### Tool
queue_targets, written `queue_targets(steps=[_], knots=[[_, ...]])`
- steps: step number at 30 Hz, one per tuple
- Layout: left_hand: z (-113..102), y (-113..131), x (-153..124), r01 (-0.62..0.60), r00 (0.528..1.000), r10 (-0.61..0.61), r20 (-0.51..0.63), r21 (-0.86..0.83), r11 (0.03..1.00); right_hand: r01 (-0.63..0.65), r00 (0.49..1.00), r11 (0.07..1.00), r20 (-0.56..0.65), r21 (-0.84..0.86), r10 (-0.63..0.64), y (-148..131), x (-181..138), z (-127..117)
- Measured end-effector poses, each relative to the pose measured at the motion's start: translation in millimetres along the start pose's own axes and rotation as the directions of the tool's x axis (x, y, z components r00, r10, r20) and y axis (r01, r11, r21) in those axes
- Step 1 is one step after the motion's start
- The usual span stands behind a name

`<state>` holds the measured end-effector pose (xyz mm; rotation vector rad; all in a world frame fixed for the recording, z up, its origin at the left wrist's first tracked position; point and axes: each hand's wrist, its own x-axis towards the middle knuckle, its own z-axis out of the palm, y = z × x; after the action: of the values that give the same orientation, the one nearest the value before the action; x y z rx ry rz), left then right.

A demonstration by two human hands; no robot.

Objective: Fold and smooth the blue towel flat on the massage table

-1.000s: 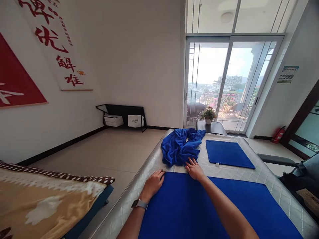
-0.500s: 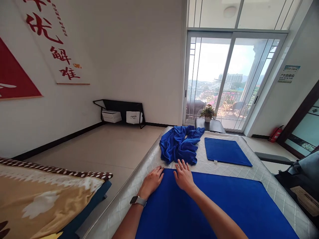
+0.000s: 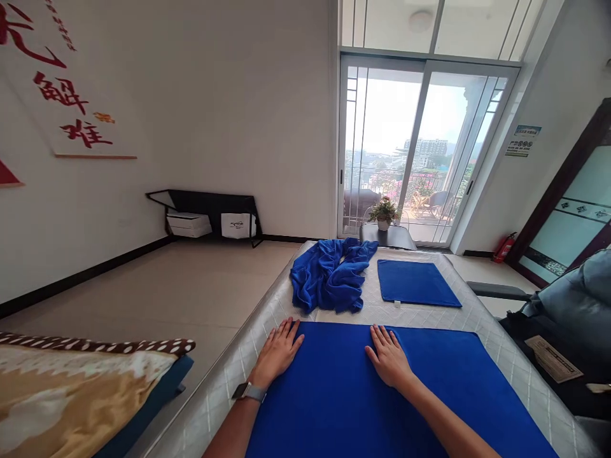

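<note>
Blue cloth [image 3: 344, 394] — under right fingers [image 3: 383, 338], perhaps left thumb [image 3: 298, 344]

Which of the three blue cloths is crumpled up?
The far-left cloth, bunched in a loose heap; the big near cloth and the small far-right cloth both lie flat.

- The place is looking like a bedroom-style room; whether it is belonging to a home or a workplace is remaining unclear.
- A white quilted mattress [image 3: 214, 394] and tan-and-white patterned bedding [image 3: 95, 407] with brown dotted trim are suggesting sleeping quarters.
- A pale-framed sliding glass door [image 3: 382, 114] is facing a railed terrace [image 3: 415, 219].
- A white hanging scroll with red brush characters [image 3: 86, 143], small printed wall notices [image 3: 519, 148] and a red fire extinguisher [image 3: 503, 248] are hinting at shared premises.
</note>
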<state>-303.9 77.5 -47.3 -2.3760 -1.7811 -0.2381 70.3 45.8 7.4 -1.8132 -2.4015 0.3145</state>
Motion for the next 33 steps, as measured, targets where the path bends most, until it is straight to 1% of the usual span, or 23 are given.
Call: queue_targets(steps=[3,5,10,13,16,20,23,25,26,27,29,31,33], knots=[[3.1,0.9,-0.1,0.012,1.000,-0.012,0.010,0.027,1.000,-0.125,0.992,0.990,-0.031,-0.059,0.123,60.5,-24.9,-5.5],[4.9,1.4,-0.3,0.023,1.000,-0.024,0.017,0.032,0.999,-0.215,0.976,0.971,-0.069,-0.104,0.208,103.0,-39.8,-8.6],[8.9,1.2,-2.0,0.017,1.000,-0.016,-0.014,0.016,1.000,-0.420,0.905,0.889,-0.153,-0.181,0.397,204.8,-73.1,-18.9],[10.2,0.9,-2.4,0.023,1.000,-0.023,-0.005,0.032,0.999,-0.511,0.857,0.842,-0.184,-0.172,0.482,245.7,-86.7,-23.7],[11.4,-0.1,-1.8,0.042,0.999,-0.042,-0.001,0.045,0.998,-0.548,0.832,0.825,-0.200,-0.140,0.518,261.7,-91.5,-26.4],[11.8,-1.9,-1.0,0.019,1.000,-0.019,0.012,0.049,0.999,-0.566,0.820,0.815,-0.184,-0.125,0.542,258.7,-87.7,-35.5],[8.9,-0.2,-0.6,0.031,0.999,-0.033,0.024,0.048,0.998,-0.625,0.779,0.768,-0.183,-0.143,0.600,250.4,-79.2,-47.6],[6.0,2.0,0.1,0.057,0.998,-0.058,0.027,0.039,0.998,-0.654,0.755,0.740,-0.205,-0.158,0.623,237.0,-70.1,-53.6],[4.6,3.1,0.7,0.073,0.997,-0.074,0.026,0.032,0.997,-0.645,0.762,0.744,-0.222,-0.172,0.609,225.3,-64.5,-54.9],[3.4,4.0,1.3,0.085,0.996,-0.086,0.024,0.026,0.996,-0.616,0.784,0.765,-0.238,-0.187,0.573,209.7,-58.5,-54.7],[1.9,4.9,2.4,0.095,0.995,-0.095,0.027,0.014,0.995,-0.493,0.862,0.842,-0.255,-0.220,0.438,166.2,-46.0,-49.6],[1.5,4.8,2.9,0.074,0.997,-0.074,0.031,0.005,0.997,-0.306,0.939,0.931,-0.227,-0.198,0.260,111.9,-35.3,-39.5],[1.8,4.4,2.8,0.062,0.998,-0.062,0.024,-0.005,0.998,-0.103,0.983,0.988,-0.162,-0.113,0.084,58.5,-27.6,-27.4]])
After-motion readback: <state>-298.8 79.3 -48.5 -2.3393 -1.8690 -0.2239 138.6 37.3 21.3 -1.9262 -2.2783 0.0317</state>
